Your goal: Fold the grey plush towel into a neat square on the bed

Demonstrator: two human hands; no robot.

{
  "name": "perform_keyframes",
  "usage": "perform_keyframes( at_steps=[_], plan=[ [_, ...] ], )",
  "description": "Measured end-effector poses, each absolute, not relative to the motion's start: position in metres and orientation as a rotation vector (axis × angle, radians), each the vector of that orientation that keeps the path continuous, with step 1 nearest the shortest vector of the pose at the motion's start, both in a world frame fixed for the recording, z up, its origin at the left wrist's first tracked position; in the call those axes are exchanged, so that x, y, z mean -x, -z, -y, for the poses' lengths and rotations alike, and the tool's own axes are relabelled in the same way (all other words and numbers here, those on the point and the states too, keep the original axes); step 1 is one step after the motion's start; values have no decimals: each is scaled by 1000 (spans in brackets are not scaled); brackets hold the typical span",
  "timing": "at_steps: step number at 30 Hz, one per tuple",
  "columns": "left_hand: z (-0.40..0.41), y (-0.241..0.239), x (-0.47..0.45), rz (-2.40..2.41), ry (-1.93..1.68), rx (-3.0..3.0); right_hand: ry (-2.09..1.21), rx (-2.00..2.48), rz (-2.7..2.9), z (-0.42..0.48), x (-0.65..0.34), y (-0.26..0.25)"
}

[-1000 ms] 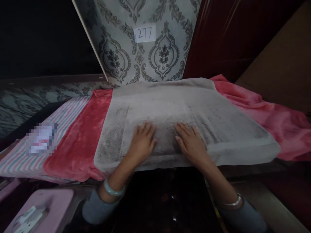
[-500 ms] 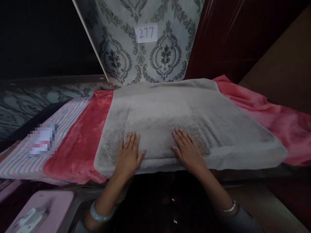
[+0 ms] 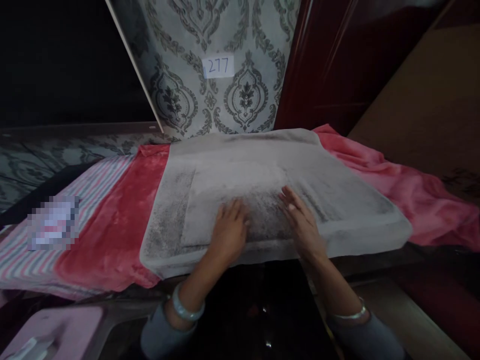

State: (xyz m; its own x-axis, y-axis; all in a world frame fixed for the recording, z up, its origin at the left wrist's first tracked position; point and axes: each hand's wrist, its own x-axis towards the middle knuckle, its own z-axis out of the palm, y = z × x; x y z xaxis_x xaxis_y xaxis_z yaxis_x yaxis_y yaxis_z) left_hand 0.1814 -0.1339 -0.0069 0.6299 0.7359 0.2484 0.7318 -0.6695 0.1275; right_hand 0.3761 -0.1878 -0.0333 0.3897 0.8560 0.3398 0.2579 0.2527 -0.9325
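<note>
Head view, only one. A pale grey padded mat (image 3: 232, 150) lies across the middle of the frame, its surface speckled dark in bands around a squarish inner panel. It rests on a red fleece blanket (image 3: 108, 235) and a pink cloth (image 3: 386, 170). A striped cloth (image 3: 86, 200) continues to the left, carrying a blurred label (image 3: 52, 223).

Left hand (image 3: 228, 232): palm down on the mat, fingers close together and slightly curled, no pinch. Right hand (image 3: 303, 225): fingers spread, tips on the mat, slightly blurred, no pinch. Both sit near the front edge, close together but not touching. A pale green bangle (image 3: 185, 309) circles the left wrist.

Risk, judged: firm pressure near the front edge could drag the mat toward the person, since it lies on soft, loose fabric. The same pressure could ruck the blanket beneath. The dark specks could smear under the palms.

Edges and room: the far edge lies near a damask wallpaper panel (image 3: 225, 100) bearing a paper tag (image 3: 218, 66) marked 277. There is wide room on both sides over the fabric. A pink plastic object (image 3: 52, 335) sits low, left of the left forearm, and could be knocked.
</note>
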Motion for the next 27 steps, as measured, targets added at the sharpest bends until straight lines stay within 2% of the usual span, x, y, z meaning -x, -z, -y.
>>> perform_keyframes(
  at_steps=[4, 9, 23, 27],
  plan=[
    [134, 17, -230, -1165, -440, -2846, -660, 1169, 973, 157, -376, 47],
    [132, 36, -234, -1222, -422, -2876, -710, 1129, 1006, 151, -388, 70],
    [108, 29, -120, -1773, -262, -2732, -768, 961, 844, 154, -381, 74],
    [94, 13, -101, -1853, -127, -2602, -828, 987, 888, 157, -393, 68]
  ],
)
